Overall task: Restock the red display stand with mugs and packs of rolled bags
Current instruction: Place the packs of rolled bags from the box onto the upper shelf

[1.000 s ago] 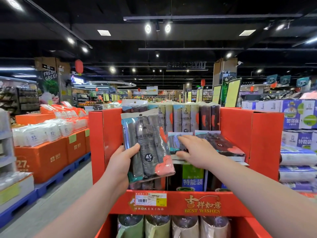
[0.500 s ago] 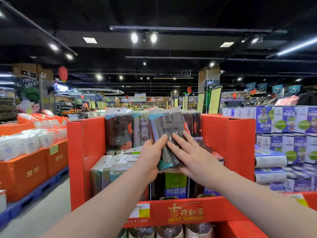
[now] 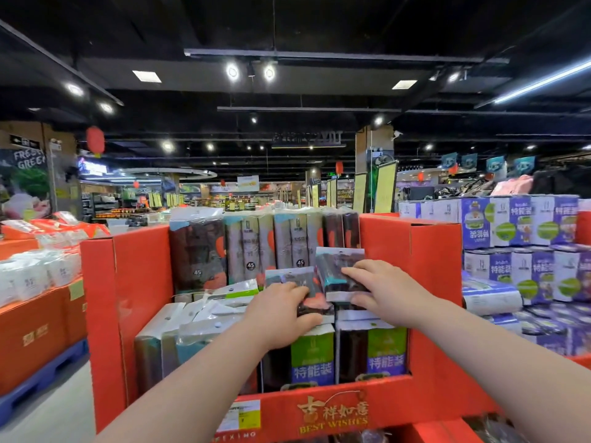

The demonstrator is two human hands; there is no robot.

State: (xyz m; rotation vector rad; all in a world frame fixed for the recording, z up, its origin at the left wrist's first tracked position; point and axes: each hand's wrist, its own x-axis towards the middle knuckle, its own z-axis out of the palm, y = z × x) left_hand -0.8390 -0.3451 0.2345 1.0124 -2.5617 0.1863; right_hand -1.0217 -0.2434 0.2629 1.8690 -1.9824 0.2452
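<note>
Both hands work inside the red display stand (image 3: 128, 282), side by side but not touching. The left hand (image 3: 281, 306) grips a dark pack (image 3: 315, 300) of rolled bags lying atop the upright green-labelled packs (image 3: 311, 356) at the front. The right hand (image 3: 382, 290) pinches a teal-edged pack (image 3: 334, 266) just beside it, tilted up before the back row of standing packs (image 3: 249, 247) marked 45.

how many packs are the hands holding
2. The left hand grips the left pack, lying atop the front-row packs; the right hand holds the right pack, just beside it. Others underneath may be hidden.
</note>
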